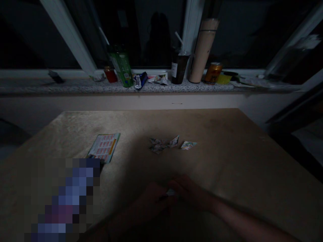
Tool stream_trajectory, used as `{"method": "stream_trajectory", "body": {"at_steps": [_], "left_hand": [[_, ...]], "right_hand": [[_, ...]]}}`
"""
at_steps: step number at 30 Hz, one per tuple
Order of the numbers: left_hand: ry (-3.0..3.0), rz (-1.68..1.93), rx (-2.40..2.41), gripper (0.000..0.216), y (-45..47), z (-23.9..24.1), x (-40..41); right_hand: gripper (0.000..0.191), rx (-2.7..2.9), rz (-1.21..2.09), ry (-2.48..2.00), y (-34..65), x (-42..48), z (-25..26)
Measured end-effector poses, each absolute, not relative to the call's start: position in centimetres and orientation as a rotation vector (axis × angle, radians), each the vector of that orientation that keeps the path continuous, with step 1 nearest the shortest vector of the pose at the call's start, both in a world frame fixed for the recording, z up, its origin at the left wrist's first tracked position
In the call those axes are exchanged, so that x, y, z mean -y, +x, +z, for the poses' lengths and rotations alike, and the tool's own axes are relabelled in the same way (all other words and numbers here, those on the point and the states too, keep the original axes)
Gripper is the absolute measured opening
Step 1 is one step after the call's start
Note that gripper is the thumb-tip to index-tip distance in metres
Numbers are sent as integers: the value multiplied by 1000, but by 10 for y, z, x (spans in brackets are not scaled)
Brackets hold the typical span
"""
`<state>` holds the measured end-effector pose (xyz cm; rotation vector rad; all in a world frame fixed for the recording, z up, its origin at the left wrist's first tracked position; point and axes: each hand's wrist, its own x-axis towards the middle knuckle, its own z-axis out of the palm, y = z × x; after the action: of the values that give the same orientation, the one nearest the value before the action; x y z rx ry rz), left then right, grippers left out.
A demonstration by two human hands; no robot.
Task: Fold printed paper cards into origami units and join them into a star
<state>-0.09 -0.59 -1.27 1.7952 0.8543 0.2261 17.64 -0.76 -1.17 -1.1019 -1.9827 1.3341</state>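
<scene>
Both my hands meet low on the dim tan table (227, 141). My left hand (156, 198) and my right hand (189, 193) pinch a small pale piece of paper (171, 192) between their fingertips; most of it is hidden by the fingers. Farther out on the table lie folded printed paper pieces (161, 144) in a cluster, with one more folded piece (188, 145) just to their right. A printed sheet (104, 147) with red and green blocks lies flat to the left.
A blurred-out patch (65, 198) covers the table's near left. Beyond the table a stone windowsill (75, 86) carries a green carton (122, 69), a red jar (110, 74), a dark cup with a straw (178, 67), a tall beige tumbler (203, 50), a gold can (213, 72) and wrappers.
</scene>
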Motion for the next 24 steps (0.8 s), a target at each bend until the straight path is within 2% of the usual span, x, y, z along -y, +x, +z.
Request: {"method": "stream_trajectory", "body": {"at_steps": [5,12,16,24], "left_hand": [[1773,260,-934,50,1,-13,6],[1760,306,-889,53,2,-14,7],[1786,304,-915,50,3,-14,7],[1710,325,-982,43,4,-9,8]], "right_hand": [[53,1847,1389,-1082,177,6,-15],[53,2002,1293,-1094,177,7,-21],[53,2061,1193,-1118,177,8,-23],[52,1914,1279,-1120,177,8,-21]]}}
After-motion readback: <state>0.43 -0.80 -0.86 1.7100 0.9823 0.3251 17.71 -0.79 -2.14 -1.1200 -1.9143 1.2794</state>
